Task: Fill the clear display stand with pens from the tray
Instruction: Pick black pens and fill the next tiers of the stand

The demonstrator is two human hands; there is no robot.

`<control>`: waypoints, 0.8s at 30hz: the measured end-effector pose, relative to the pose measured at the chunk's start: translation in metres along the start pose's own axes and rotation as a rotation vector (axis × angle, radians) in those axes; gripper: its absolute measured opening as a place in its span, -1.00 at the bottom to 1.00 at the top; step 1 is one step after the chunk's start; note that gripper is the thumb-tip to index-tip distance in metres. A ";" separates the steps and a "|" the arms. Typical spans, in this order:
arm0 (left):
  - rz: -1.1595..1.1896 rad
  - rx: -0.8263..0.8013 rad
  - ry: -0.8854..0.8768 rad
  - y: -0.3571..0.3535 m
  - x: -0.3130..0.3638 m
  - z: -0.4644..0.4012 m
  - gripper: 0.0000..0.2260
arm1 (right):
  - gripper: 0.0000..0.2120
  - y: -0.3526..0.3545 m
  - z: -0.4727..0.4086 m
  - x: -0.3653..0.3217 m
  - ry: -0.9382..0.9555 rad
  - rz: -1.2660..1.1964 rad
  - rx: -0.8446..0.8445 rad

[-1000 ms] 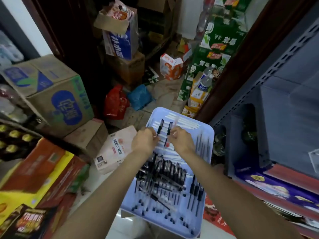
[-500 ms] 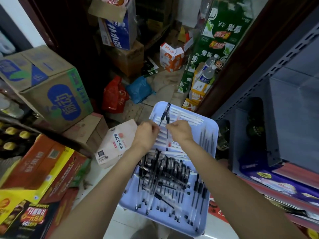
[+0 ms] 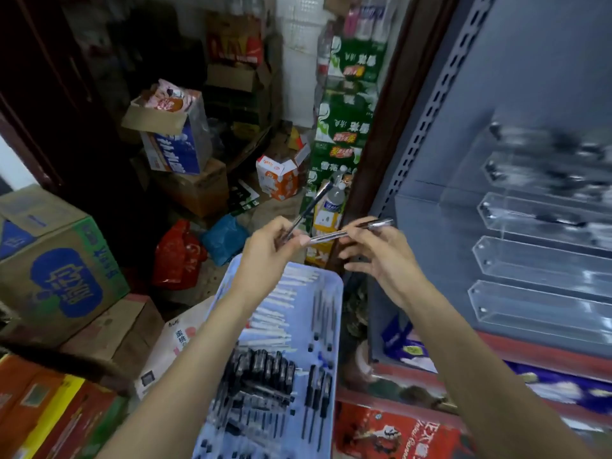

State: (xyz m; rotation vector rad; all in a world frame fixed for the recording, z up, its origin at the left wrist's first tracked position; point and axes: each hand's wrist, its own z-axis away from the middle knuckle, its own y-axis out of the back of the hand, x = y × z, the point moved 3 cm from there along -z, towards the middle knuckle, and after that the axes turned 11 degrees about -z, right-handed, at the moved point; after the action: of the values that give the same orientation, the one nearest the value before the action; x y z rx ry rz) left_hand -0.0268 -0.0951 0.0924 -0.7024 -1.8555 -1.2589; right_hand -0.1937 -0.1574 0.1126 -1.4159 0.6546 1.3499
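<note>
Pens [image 3: 351,230] lifting clear of tray [image 3: 334,293] since a moment ago; left hand [image 3: 268,250] and right hand [image 3: 381,256] each pinching one, swinging toward display stand [image 3: 543,260].

the clear display stand [image 3: 543,260] at 3 o'clock is smeared up top and cut off by the right edge, can't count pens in it

Dim, bluish indoor light falls on my arms. The clear display stand [image 3: 543,260] at right smears with motion blur, and wide-angle distortion bends the edges; corners lie dark.
</note>
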 end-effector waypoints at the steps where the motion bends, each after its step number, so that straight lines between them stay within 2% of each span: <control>1: 0.004 0.005 -0.028 -0.008 0.015 -0.004 -0.84 | -0.94 0.017 0.006 -0.014 0.039 -0.057 0.023; 4: 0.002 0.019 -0.120 -0.044 0.062 -0.017 -0.84 | -0.86 0.073 0.026 -0.057 0.218 -0.179 0.069; 7: 0.002 0.032 -0.179 -0.092 0.109 -0.025 -0.84 | -0.84 0.135 0.047 -0.093 0.331 -0.143 0.082; 11: 0.011 0.071 -0.194 -0.158 0.169 -0.028 -0.90 | -0.85 0.217 0.067 -0.134 0.385 -0.096 0.105; 15: -0.094 0.238 -0.152 -0.201 0.199 -0.030 -0.90 | -0.82 0.280 0.069 -0.164 0.405 -0.080 0.129; 19: -0.229 0.402 -0.110 -0.211 0.216 -0.026 -0.84 | -0.81 0.312 0.059 -0.175 0.396 -0.003 0.150; 22: -0.305 0.387 -0.087 -0.210 0.215 -0.025 -0.82 | -0.81 0.312 0.046 -0.172 0.359 0.098 0.151; 24: -0.328 0.348 -0.046 -0.208 0.209 -0.026 -0.82 | -0.84 0.307 0.036 -0.169 0.368 0.262 0.149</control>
State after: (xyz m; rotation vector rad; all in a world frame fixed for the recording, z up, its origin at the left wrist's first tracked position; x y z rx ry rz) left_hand -0.2972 -0.1894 0.1665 -0.2479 -2.2188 -1.0774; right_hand -0.5205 -0.2675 0.1857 -1.5077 1.1931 1.2159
